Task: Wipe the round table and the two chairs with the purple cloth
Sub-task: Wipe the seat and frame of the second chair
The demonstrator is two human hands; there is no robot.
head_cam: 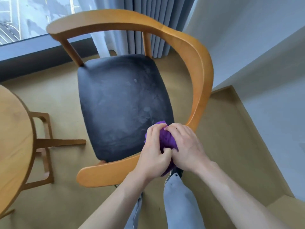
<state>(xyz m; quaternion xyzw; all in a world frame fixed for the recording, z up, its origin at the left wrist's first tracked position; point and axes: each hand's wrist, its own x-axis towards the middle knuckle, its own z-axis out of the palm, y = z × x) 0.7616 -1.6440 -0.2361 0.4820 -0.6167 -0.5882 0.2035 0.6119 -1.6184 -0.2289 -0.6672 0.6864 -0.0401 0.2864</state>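
Floor of matte tan covering spreads under everything, meeting pleated grey curtains and a white wall. Upon it stands the wooden armchair with a curved honey-coloured back rail and a rounded-square black leather seat, the leather dull and marked with pale smudges. At the left edge sits the round light-wood bench, smooth-grained, its angled legs showing beneath. Grey denim trouser legs rise from the bottom. Above the seat's near right corner, the left hand and right hand each grip with curled fingers the crumpled purple cloth, bunched into a soft ball between them.
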